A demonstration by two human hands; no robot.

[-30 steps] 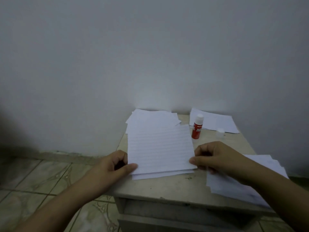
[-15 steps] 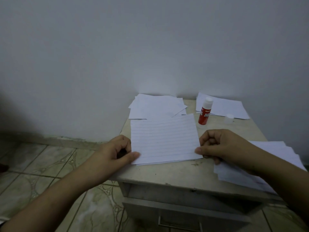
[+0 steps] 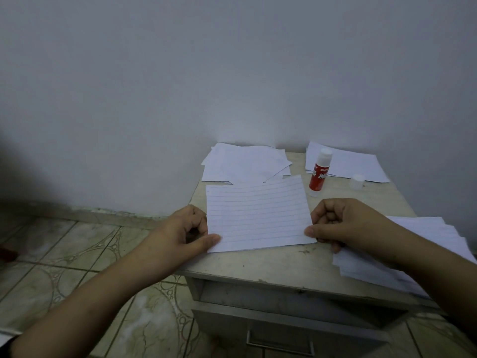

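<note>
A lined white sheet [image 3: 258, 215] lies on a small beige table [image 3: 271, 264]. My left hand [image 3: 183, 231] pinches its near left corner, thumb on top and fingers curled. My right hand [image 3: 343, 223] pinches the near right corner the same way. Behind the sheet stands a red and white glue stick [image 3: 318, 173] without its cap, and the white cap [image 3: 357, 181] sits to its right.
Loose white sheets lie at the back left [image 3: 245, 162], back right [image 3: 346, 164] and under my right forearm [image 3: 426, 244]. The table stands against a plain wall and has a drawer with a handle [image 3: 280, 343]. Patterned floor tiles [image 3: 77, 254] spread to the left.
The camera has dipped a little, so the table sits lower in view than 0.5 s ago. Both hands keep their pinch on the sheet's near corners; its bottom edges now look aligned.
</note>
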